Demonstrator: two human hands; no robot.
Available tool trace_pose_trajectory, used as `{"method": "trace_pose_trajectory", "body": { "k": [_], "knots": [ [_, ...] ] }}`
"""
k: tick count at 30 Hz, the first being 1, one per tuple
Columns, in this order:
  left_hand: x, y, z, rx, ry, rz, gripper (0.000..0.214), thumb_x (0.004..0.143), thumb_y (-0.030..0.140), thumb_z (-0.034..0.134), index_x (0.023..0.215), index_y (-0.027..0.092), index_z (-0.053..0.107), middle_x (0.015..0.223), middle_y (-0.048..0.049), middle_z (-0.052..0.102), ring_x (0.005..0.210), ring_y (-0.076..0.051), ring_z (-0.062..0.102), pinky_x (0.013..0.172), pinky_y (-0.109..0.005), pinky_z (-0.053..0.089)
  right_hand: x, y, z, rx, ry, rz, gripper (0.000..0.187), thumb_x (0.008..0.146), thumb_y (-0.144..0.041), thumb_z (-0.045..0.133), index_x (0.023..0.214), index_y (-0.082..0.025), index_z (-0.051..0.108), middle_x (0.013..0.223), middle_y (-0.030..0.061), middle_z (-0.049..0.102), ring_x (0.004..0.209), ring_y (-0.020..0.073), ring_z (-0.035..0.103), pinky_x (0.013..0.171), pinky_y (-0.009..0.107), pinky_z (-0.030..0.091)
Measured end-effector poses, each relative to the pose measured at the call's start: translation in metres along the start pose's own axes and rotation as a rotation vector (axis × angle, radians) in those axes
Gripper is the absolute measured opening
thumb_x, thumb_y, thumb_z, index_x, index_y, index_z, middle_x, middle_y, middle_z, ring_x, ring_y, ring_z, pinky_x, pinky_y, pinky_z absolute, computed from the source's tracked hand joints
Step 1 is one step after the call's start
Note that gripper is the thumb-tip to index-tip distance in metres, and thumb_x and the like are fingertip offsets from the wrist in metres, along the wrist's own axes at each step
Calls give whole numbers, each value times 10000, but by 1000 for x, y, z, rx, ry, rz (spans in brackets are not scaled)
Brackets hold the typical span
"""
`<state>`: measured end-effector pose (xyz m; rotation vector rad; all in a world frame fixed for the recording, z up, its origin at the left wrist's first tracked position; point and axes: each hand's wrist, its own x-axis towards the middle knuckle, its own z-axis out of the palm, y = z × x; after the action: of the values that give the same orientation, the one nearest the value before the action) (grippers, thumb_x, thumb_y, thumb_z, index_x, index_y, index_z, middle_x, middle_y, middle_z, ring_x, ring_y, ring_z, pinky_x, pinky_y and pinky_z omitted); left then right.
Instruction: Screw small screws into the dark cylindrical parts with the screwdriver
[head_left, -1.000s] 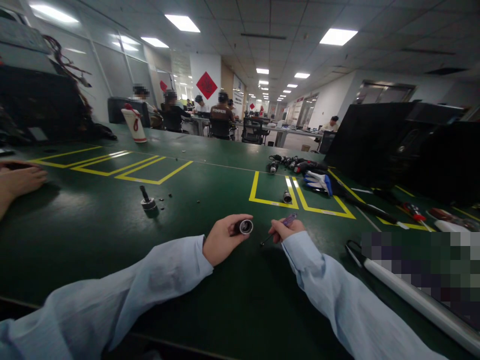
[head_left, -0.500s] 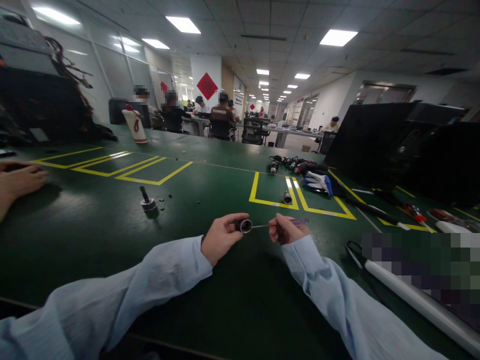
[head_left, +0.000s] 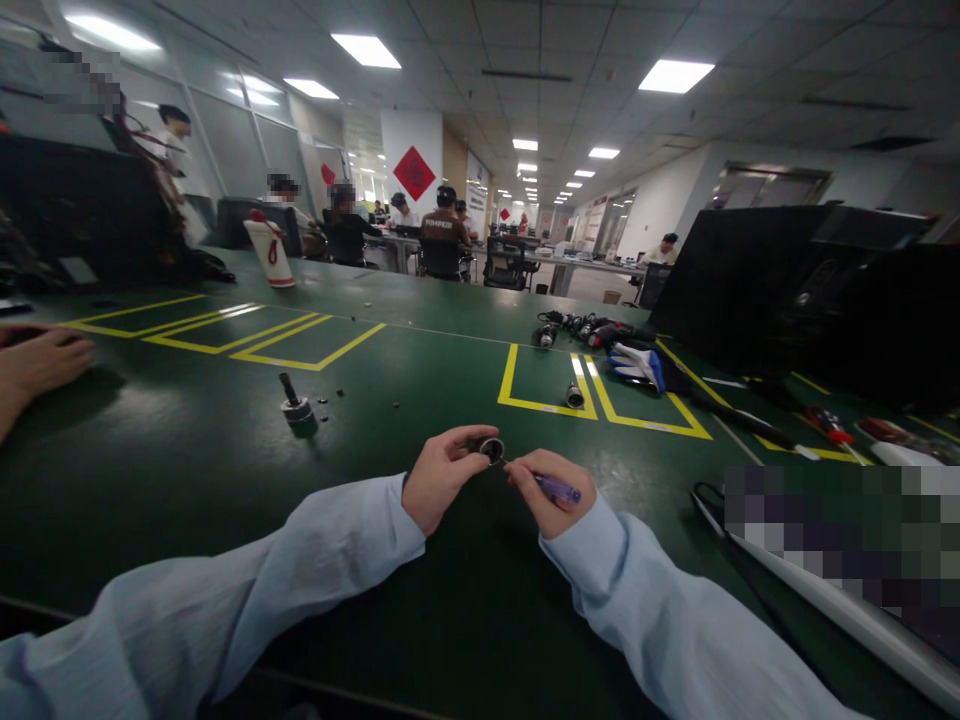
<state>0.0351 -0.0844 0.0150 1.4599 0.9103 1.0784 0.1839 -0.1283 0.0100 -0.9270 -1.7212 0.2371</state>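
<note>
The right hand (head_left: 549,466) pinches a translucent purple-handled screwdriver (head_left: 559,489), its tip end at or just beside the open mouth of a hollow, dark metal cylinder (head_left: 492,451) clasped by the left hand (head_left: 441,478) over the green tabletop (head_left: 465,610). Far off, a brown shirt (head_left: 444,229) reads "PUMPKIN".

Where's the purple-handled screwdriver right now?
In the head view, the purple-handled screwdriver is in the right hand, just right of the hollow round metal part in the left hand.

The screwdriver handle (head_left: 559,489) is showing purple against a dark green tabletop (head_left: 442,375); yellow tape (head_left: 525,406) is standing out at its twelve o'clock, a white-and-blue glove (head_left: 636,364) at one, a silver-rimmed cylinder (head_left: 492,450) at ten.
</note>
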Motion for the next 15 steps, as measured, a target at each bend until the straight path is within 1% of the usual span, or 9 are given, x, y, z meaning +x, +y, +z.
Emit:
{"method": "trace_pose_trajectory", "body": {
  "k": [2,6,9,15],
  "knots": [
    [0,1,2,0,20,-5,328,615,139,575,942,118,597,953,-86,653,861,-196,619,812,-345,482,0,-2,0,-34,-26,-31,159,786,-175,476,702,-157,610,613,50,622,586,135,565,573,273,456],
    [0,1,6,-3,79,-21,261,609,109,557,868,113,589,906,-83,655,828,-193,630,780,-338,496,0,-8,-1,-83,-87,-102,135,783,-142,477,731,-145,601,649,61,634,612,138,574,592,269,465],
    [0,2,7,-7,104,-28,214,615,123,558,826,115,587,895,-84,657,826,-197,632,752,-331,506,0,-13,-2,-104,-84,-128,127,777,-130,476,740,-149,596,655,61,635,612,138,571,594,270,466],
    [1,3,7,-14,109,-36,207,606,123,560,810,112,594,879,-83,659,804,-192,633,726,-316,503,0,-13,0,-141,-97,-171,118,769,-110,475,744,-142,586,654,72,632,606,145,556,580,279,458]
  ]
}}
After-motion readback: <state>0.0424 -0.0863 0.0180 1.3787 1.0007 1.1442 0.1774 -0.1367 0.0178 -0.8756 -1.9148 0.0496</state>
